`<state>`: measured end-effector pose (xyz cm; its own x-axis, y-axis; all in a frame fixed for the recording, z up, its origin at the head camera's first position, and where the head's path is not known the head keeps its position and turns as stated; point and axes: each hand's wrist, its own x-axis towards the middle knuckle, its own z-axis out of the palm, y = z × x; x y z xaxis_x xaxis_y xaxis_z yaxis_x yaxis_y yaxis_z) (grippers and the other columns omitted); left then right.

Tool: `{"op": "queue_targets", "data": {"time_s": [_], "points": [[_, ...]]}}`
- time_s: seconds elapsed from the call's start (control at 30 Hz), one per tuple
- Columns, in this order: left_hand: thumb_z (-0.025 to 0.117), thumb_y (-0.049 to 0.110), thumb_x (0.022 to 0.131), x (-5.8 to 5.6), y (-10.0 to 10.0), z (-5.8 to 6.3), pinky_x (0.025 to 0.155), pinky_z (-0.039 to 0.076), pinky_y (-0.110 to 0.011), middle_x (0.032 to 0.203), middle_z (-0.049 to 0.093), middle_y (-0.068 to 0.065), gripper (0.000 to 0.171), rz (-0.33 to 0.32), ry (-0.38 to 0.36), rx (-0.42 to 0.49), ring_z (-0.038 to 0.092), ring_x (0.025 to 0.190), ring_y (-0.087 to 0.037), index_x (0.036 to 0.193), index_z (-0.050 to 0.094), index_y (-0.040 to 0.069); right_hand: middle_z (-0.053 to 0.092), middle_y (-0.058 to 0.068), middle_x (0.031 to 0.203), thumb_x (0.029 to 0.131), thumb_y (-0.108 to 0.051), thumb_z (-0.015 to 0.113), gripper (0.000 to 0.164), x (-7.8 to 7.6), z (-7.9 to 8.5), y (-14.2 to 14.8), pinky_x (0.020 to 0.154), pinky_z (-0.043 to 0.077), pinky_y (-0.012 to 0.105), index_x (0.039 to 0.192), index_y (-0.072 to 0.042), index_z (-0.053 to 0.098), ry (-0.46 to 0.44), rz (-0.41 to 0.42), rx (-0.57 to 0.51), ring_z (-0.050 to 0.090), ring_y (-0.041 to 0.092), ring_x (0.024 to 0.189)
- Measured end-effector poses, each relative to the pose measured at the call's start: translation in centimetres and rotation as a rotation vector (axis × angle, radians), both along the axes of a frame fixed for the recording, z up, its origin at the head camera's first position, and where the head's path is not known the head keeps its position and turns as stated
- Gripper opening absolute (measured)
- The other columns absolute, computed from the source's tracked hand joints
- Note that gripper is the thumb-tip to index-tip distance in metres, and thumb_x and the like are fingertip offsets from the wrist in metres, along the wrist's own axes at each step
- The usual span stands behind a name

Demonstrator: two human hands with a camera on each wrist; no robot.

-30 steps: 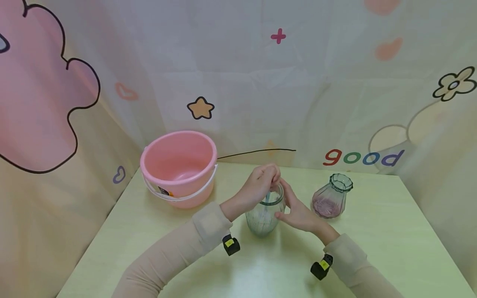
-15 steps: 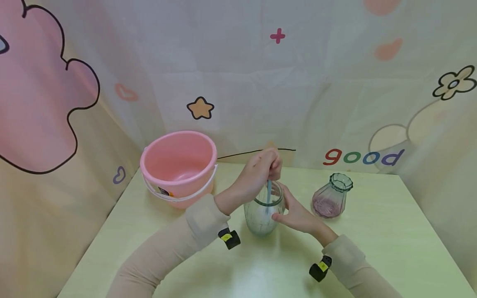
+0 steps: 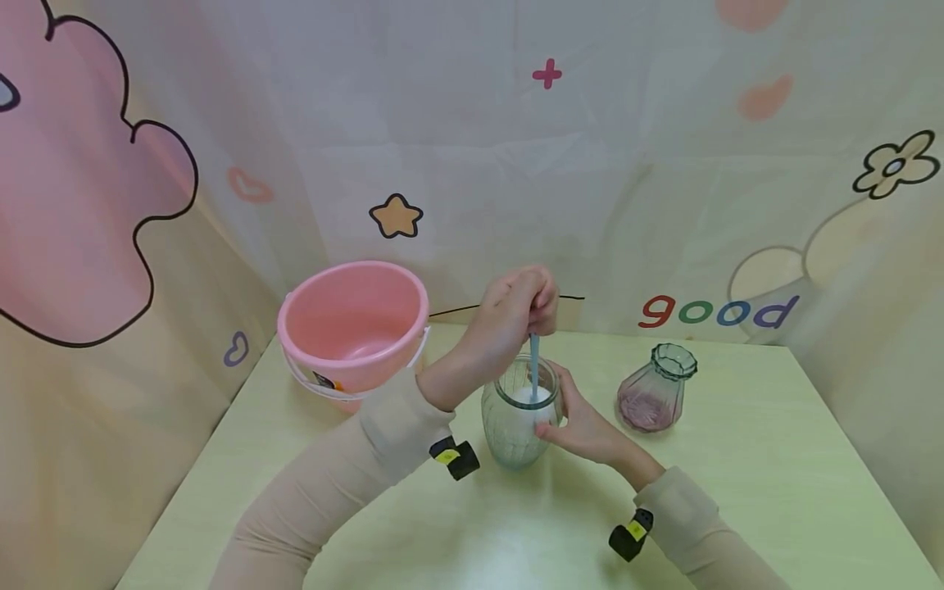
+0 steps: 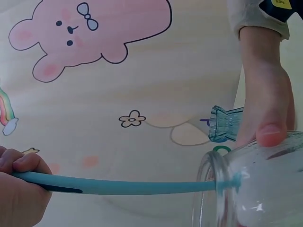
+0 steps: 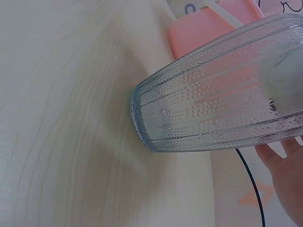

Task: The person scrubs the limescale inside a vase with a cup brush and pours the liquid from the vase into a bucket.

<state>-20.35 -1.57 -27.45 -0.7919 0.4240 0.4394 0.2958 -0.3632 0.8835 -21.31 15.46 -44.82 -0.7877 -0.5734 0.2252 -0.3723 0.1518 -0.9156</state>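
My left hand (image 3: 516,307) grips the end of a bottle brush (image 3: 534,360) with a light-blue handle. Its white, sponge-like head sits inside the upper part of a clear ribbed glass vase (image 3: 509,438), partly blurred by the glass. In the left wrist view, curled fingers (image 4: 28,163) wrap the handle (image 4: 128,186), which runs through the vase mouth. My right hand (image 3: 590,422) holds the vase by its side near the rim, thumb in front; the other fingers are mostly behind the glass. The vase stands upright, its base on the table in the right wrist view.
A pink bucket (image 3: 369,381) with a white handle stands at the back left. To the right is a smaller green-and-purple glass vase (image 3: 651,401). A patterned curtain (image 3: 472,205) closes off the back and sides of the pale table (image 3: 767,483).
My left hand has risen from the vase mouth, drawing the brush upward, so more of the handle shows and the white head is higher. The right hand and vase stay nearly in place.
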Motion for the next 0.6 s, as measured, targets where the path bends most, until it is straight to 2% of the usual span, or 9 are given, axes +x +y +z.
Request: {"op": "queue_targets", "data": {"time_s": [0.17,0.37,0.47,0.6], "points": [[0.027,0.007,0.09,-0.1,0.4,-0.7,0.052,0.023,-0.026,0.055,0.025,0.0,0.024,0.005,-0.002,-0.011,0.023,0.051,-0.014,0.067,0.029,0.004,0.029,0.014,0.143,0.081,-0.039,0.067,0.083,0.0,-0.1,0.1,0.101,0.019,0.064,0.142,-0.023,0.013,0.02,0.014,-0.014,0.025,0.036,0.133],[0.027,0.01,0.09,-0.4,1.0,-1.9,0.052,0.023,-0.026,0.056,0.025,0.0,0.023,0.025,-0.018,-0.038,0.023,0.051,-0.014,0.067,0.029,0.005,0.024,0.016,0.147,0.082,-0.037,0.066,0.086,-0.1,-0.3,0.1,0.101,0.02,0.064,0.143,-0.014,0.011,0.045,0.025,-0.009,0.023,0.037,0.135],[0.028,0.013,0.091,-0.5,1.3,-3.3,0.053,0.024,-0.026,0.058,0.027,-0.001,0.025,0.039,-0.044,-0.118,0.024,0.052,-0.015,0.067,0.03,0.006,0.024,0.017,0.145,0.084,-0.03,0.067,0.083,0.0,-0.3,0.1,0.1,0.022,0.064,0.142,-0.013,0.01,0.026,0.001,0.023,0.024,0.038,0.134],[0.028,0.013,0.092,-0.5,1.7,-5.8,0.055,0.029,-0.025,0.06,0.032,-0.001,0.026,0.065,-0.098,-0.29,0.029,0.054,-0.015,0.067,0.035,0.008,0.004,0.013,0.152,0.085,-0.023,0.066,0.092,0.3,-0.2,0.0,0.101,0.019,0.064,0.146,-0.02,-0.003,-0.003,-0.034,0.072,0.011,0.036,0.137]]}}
